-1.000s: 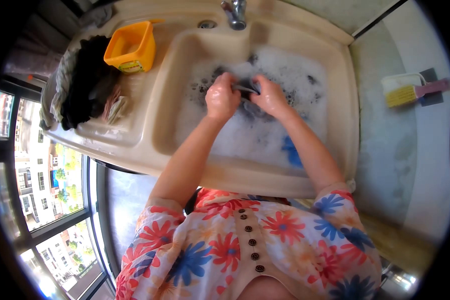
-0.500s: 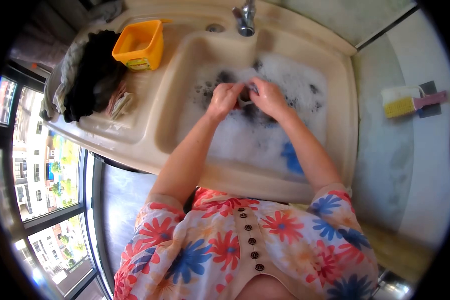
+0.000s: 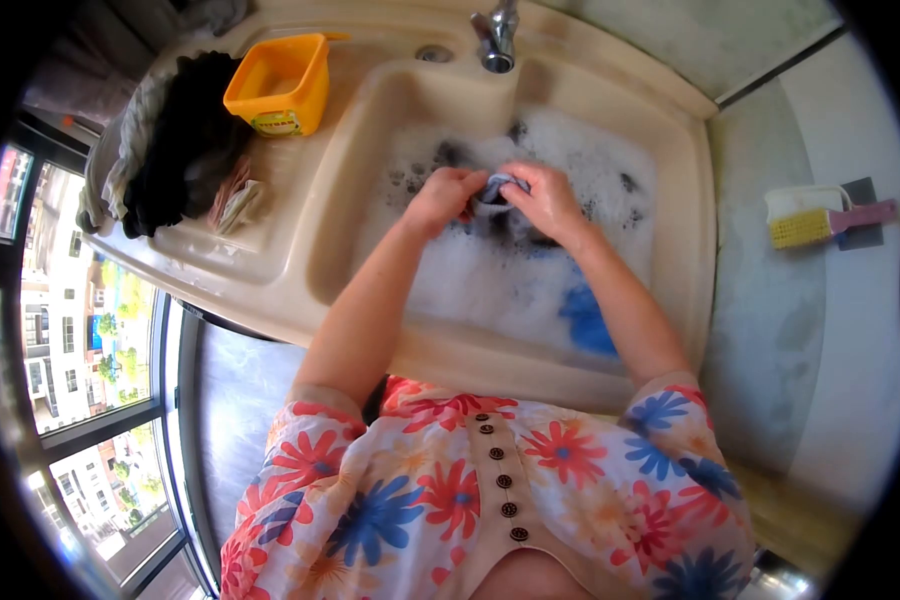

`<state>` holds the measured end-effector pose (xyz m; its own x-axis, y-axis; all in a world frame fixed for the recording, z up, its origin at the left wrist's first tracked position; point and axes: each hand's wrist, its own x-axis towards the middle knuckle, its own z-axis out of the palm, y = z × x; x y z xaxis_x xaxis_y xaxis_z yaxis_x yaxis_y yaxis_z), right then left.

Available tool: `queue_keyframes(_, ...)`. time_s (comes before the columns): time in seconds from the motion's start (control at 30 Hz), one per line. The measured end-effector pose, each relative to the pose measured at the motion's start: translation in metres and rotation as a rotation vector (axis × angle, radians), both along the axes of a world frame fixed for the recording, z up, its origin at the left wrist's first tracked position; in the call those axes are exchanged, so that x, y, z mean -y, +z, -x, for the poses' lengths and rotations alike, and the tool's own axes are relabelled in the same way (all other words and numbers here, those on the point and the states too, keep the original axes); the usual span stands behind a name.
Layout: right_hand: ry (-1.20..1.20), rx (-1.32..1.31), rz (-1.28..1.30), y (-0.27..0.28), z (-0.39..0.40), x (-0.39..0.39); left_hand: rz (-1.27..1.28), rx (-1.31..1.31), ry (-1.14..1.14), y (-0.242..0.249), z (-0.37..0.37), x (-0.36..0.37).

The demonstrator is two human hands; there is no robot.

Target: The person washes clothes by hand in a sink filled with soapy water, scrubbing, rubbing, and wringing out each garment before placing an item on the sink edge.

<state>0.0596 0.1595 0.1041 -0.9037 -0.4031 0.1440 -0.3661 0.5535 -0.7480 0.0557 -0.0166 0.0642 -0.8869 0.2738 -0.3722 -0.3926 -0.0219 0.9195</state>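
Over the foamy water in the beige sink (image 3: 330, 215), both hands grip a small wet grey cloth item (image 3: 497, 187); its exact kind cannot be made out. My left hand (image 3: 442, 200) is closed on its left side, with the fingertips partly hidden. On the other side, my right hand (image 3: 547, 203) pinches the fabric between thumb and fingers. Dark fabric shows through the suds below the hands. A blue cloth (image 3: 590, 320) lies partly under the foam near my right forearm.
A chrome faucet (image 3: 497, 38) stands at the back of the sink. The left drainboard holds a yellow-orange plastic tub (image 3: 300, 95), a black and grey clothes pile (image 3: 185, 140) and a small beige cloth (image 3: 239, 208). A yellow-bristled brush (image 3: 805, 228) hangs on the right wall.
The grey cloth shows more between my hands, bunched upward. My left hand has shifted slightly left and down, and my right hand has turned a little. More of the blue cloth is visible.
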Motion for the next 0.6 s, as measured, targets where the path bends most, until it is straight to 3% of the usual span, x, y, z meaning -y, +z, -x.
queue_keyframes(0.03,0.028,0.031,0.03,0.0,-0.001,0.0,0.05,-0.002,0.006,-0.001,0.0,-0.001)
queue_keyframes(0.13,0.056,0.31,0.102,-0.023,0.008,-0.008,0.386,-0.346,0.131,-0.002,-0.002,-0.004)
queue_keyframes(0.23,0.031,0.415,0.052,-0.019,0.008,-0.008,0.141,-0.409,0.151,0.017,-0.009,-0.007)
queue_keyframes(0.33,0.039,0.325,0.117,-0.033,0.008,-0.011,0.361,-0.517,0.079,0.019,-0.012,-0.007)
queue_keyframes(0.6,0.048,0.196,-0.163,-0.01,0.0,-0.006,0.46,-0.516,-0.097,0.027,-0.012,0.001)
